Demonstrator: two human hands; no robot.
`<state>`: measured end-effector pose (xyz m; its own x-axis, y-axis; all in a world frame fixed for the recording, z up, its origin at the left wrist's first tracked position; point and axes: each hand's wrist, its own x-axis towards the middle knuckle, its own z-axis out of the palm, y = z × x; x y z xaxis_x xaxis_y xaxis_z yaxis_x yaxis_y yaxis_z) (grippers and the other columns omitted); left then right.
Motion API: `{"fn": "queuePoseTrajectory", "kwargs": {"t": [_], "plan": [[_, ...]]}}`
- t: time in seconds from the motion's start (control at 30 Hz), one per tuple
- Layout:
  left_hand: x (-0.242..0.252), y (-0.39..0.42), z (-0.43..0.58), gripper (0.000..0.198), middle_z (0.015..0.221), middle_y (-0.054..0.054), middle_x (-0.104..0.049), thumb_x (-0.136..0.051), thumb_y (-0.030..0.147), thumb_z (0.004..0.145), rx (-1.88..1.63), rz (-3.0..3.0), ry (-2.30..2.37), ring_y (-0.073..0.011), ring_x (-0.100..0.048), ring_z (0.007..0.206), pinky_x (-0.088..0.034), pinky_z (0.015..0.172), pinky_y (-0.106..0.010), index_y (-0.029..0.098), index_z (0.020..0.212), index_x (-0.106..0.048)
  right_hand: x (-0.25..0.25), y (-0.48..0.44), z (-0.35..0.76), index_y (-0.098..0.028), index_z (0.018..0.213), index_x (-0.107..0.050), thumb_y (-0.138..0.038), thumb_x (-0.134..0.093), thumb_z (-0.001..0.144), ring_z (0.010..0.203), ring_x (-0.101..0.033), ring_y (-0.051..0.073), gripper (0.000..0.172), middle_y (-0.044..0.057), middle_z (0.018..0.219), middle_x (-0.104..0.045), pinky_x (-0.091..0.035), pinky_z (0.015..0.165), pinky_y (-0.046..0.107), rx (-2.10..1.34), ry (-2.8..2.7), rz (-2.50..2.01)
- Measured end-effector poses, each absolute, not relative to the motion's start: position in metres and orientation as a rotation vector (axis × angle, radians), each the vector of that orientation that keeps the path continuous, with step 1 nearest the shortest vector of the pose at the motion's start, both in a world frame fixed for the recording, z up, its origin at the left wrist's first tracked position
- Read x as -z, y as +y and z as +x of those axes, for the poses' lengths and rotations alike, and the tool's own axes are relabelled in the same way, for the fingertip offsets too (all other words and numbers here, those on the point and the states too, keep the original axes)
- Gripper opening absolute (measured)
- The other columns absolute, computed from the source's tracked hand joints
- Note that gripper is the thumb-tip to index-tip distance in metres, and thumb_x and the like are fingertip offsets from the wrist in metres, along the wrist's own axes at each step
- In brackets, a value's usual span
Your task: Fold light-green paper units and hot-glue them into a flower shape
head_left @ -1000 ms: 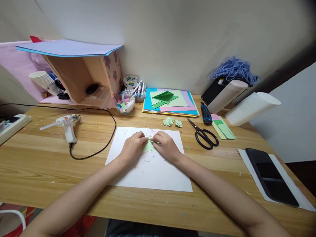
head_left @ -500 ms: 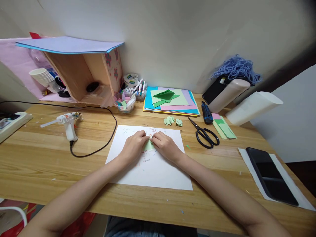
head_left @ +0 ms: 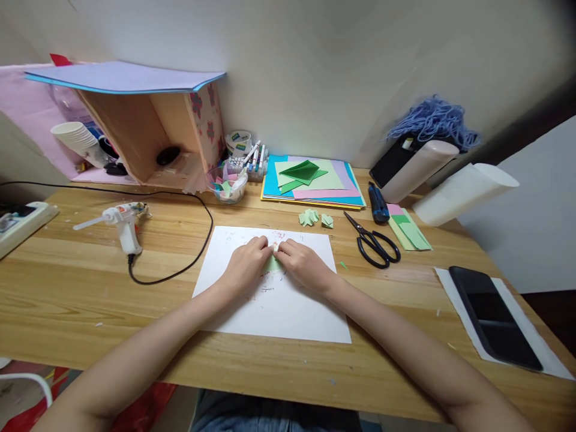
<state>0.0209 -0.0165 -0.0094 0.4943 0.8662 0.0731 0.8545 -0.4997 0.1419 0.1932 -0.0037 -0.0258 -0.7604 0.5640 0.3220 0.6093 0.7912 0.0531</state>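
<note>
Thumbs and fingertips pinch together, clamped on a small piece of pale green paper (head_left: 272,265); the exact grip and crease hide behind the knuckles. The left hand (head_left: 249,262) takes the paper's left edge and the right hand (head_left: 300,263) its right, the two nearly meeting at the top. The paper is over the upper middle of the white sheet (head_left: 288,318), whose surface bears coloured marks.

This appears to be a fold or a gather. To do it well, the edges likely want lining up before pressing, with one hand anchoring while the other runs a thumbnail along the crease. Light, even pressure should spare thin paper from tearing, and forearms resting low help steadiness.

Just beyond the sheet's far edge lie a frilly green cut-out (head_left: 308,217) and a small folded green piece (head_left: 327,221). Black-handled scissors (head_left: 375,246) lie to the sheet's right; a glue gun (head_left: 126,228), to its left.
</note>
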Motion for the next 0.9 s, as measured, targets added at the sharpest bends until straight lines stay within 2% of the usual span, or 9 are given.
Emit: {"fn": "queuePoseTrajectory", "kwargs": {"t": [0.23, 0.43, 0.63, 0.9], "plan": [[0.01, -0.016, 0.021, 0.018, 0.093, -0.005, -0.053, -0.039, 0.011, 0.083, -0.162, 2.7, 1.512, -0.0184, -0.049, 0.083, -0.035, 0.058, -0.028, 0.019, 0.086, -0.055, 0.021, 0.0, 0.197, -0.013, 0.078, -0.058, -0.008, -0.044, 0.086, 0.068, -0.044, 0.017, 0.017, 0.006, 0.074, -0.055, -0.033, 0.058, 0.028, 0.231, -2.77, -0.874], [0.004, -0.015, 0.023, 0.017, 0.095, -0.007, -0.054, -0.045, 0.006, 0.077, -0.018, 2.765, 1.463, -0.0207, -0.051, 0.085, -0.04, 0.06, -0.03, 0.015, 0.086, -0.055, 0.021, 0.003, 0.2, -0.014, 0.081, -0.058, -0.011, -0.043, 0.087, 0.068, -0.046, 0.017, 0.017, 0.006, 0.075, -0.055, -0.034, 0.058, 0.029, 0.212, -2.784, -0.801], [0.008, -0.014, 0.023, 0.014, 0.089, -0.008, -0.054, -0.044, 0.009, 0.081, -0.05, 2.804, 1.436, -0.0206, -0.051, 0.083, -0.042, 0.059, -0.03, 0.015, 0.085, -0.056, 0.024, 0.009, 0.206, -0.015, 0.087, -0.058, -0.012, -0.041, 0.088, 0.08, -0.052, 0.017, 0.017, 0.008, 0.089, -0.06, -0.039, 0.063, 0.029, 0.139, -2.74, -0.71], [0.012, -0.015, 0.024, 0.016, 0.088, -0.008, -0.054, -0.039, 0.014, 0.086, -0.033, 2.838, 1.459, -0.0196, -0.051, 0.081, -0.04, 0.056, -0.029, 0.015, 0.084, -0.055, 0.026, 0.006, 0.206, -0.015, 0.082, -0.057, -0.017, -0.043, 0.085, 0.077, -0.051, 0.018, 0.015, 0.008, 0.079, -0.059, -0.04, 0.066, 0.03, 0.011, -2.675, -0.698]]}}
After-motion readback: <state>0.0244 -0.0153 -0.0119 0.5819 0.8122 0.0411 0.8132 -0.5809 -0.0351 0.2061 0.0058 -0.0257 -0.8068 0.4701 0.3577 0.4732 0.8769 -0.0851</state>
